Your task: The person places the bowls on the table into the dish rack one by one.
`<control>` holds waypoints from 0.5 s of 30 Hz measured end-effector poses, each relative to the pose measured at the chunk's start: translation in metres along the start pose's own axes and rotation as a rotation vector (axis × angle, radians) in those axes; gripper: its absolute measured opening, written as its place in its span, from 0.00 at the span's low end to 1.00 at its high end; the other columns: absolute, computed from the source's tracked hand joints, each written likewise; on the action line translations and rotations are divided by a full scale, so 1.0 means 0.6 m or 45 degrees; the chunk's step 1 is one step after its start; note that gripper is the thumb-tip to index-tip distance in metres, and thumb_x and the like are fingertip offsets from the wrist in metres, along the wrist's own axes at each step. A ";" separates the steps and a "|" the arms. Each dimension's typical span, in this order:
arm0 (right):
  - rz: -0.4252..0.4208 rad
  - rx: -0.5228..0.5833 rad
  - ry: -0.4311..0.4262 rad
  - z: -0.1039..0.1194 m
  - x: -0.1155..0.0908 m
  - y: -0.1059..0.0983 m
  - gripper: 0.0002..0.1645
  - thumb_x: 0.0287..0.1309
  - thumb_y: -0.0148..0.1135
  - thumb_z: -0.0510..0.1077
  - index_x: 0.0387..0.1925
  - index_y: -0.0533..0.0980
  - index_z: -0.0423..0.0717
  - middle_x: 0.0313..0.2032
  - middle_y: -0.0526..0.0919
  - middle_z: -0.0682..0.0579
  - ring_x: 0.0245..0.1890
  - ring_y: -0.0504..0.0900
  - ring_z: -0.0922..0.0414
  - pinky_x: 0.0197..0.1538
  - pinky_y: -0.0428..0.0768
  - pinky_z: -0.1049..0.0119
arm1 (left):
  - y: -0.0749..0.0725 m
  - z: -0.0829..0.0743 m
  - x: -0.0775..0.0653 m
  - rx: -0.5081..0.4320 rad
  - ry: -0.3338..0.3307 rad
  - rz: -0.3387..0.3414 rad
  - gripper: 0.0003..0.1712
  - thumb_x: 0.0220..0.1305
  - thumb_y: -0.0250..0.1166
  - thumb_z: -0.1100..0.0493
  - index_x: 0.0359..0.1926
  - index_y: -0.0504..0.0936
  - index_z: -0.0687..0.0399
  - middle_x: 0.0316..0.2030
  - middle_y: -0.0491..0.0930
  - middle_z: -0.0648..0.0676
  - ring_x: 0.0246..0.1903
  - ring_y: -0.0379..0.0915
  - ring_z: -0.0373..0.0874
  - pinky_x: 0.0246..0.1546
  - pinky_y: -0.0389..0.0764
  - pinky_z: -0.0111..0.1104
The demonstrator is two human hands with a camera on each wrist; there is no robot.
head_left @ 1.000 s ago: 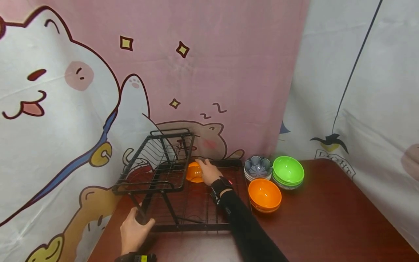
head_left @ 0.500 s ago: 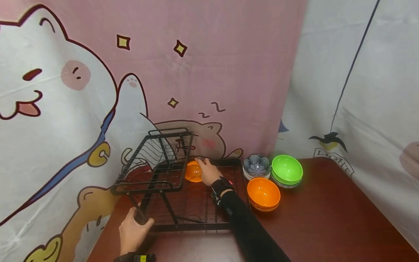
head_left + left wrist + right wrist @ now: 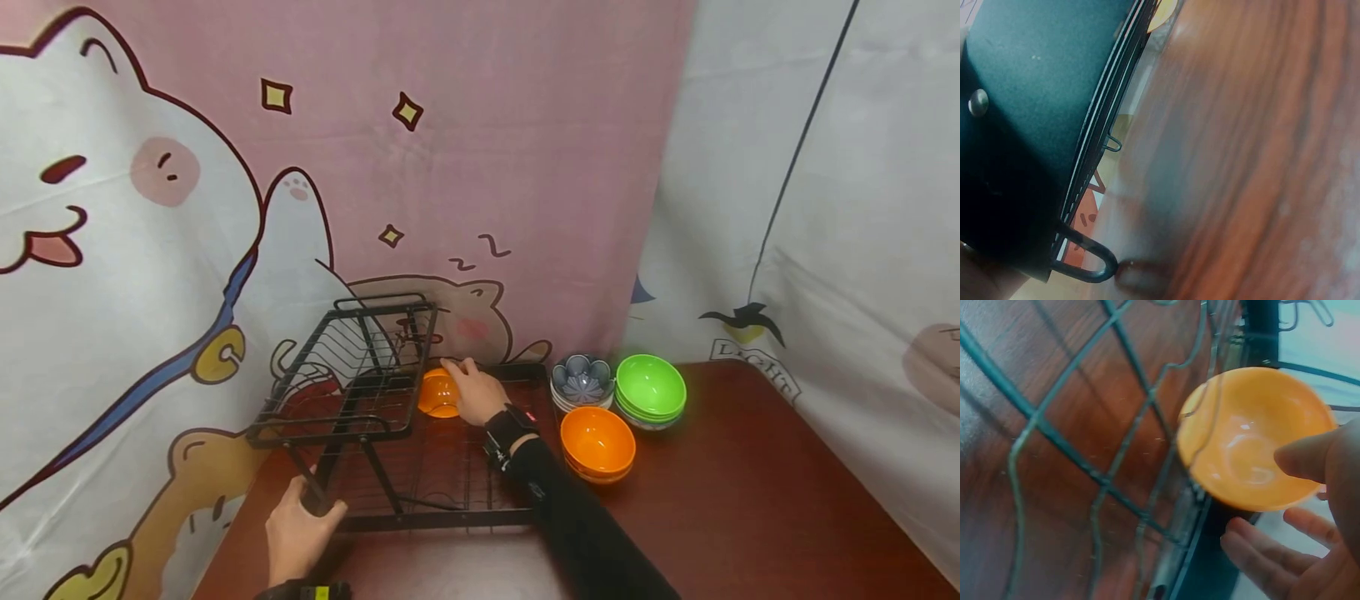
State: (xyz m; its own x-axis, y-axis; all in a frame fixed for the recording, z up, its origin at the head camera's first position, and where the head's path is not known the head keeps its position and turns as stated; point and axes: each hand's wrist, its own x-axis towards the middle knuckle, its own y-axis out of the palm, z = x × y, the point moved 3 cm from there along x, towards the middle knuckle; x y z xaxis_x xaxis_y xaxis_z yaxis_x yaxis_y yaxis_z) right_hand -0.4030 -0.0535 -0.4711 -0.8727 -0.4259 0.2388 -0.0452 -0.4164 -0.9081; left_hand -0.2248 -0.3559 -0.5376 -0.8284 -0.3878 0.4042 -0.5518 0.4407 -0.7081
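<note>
A black two-tier wire dish rack (image 3: 390, 521) stands on the table. My left hand (image 3: 300, 529) grips its front left corner; only a bit of this hand shows in the left wrist view, beside the black metal frame (image 3: 1041, 94). Toward the back of the rack's lower tier, an orange bowl (image 3: 437, 395) stands tipped on its side, opening toward me. My right hand (image 3: 480, 396) pinches its right rim. In the right wrist view the thumb overlaps the inside of the bowl (image 3: 1235, 450), with the fingers (image 3: 1266, 547) along its outside.
Right of the rack stand stacked orange bowls (image 3: 597, 443), grey flower-shaped bowls (image 3: 582, 382) and green bowls (image 3: 651, 387). The rack's raised upper tier (image 3: 348, 367) rises at the left. A printed cloth (image 3: 525, 167) hangs behind the reddish-brown table (image 3: 750, 500).
The head view has turned slightly to the right, so everything sits a little further left in it. Both hands keep their places at the rack and the orange bowl.
</note>
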 end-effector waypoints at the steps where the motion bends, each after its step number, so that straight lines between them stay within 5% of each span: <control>1: -0.010 -0.021 -0.013 0.001 -0.001 -0.005 0.47 0.66 0.68 0.41 0.81 0.61 0.60 0.60 0.75 0.46 0.31 0.79 0.55 0.36 0.81 0.62 | 0.000 -0.001 0.000 0.000 -0.002 0.000 0.37 0.48 0.77 0.54 0.61 0.81 0.59 0.50 0.88 0.67 0.47 0.84 0.74 0.49 0.79 0.64; 9: 0.014 -0.102 -0.042 0.015 -0.025 -0.052 0.47 0.68 0.67 0.49 0.83 0.57 0.65 0.66 0.73 0.50 0.45 0.83 0.51 0.39 0.83 0.60 | -0.002 0.001 -0.001 0.017 -0.024 0.024 0.39 0.49 0.77 0.52 0.63 0.80 0.58 0.51 0.88 0.68 0.49 0.83 0.75 0.49 0.78 0.65; 15: -0.056 0.004 -0.072 0.013 -0.070 -0.117 0.47 0.68 0.68 0.49 0.83 0.58 0.63 0.68 0.73 0.48 0.47 0.82 0.51 0.38 0.80 0.61 | -0.004 0.000 0.002 0.025 -0.013 0.052 0.39 0.49 0.77 0.51 0.62 0.79 0.60 0.48 0.87 0.70 0.48 0.82 0.77 0.49 0.76 0.66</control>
State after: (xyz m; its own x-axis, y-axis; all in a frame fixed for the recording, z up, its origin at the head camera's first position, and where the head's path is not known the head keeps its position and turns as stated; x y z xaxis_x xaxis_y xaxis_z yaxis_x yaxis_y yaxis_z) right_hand -0.3594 -0.0128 -0.4147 -0.8410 -0.4521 0.2973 -0.0808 -0.4383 -0.8952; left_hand -0.2246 -0.3574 -0.5350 -0.8490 -0.3784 0.3687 -0.5155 0.4403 -0.7351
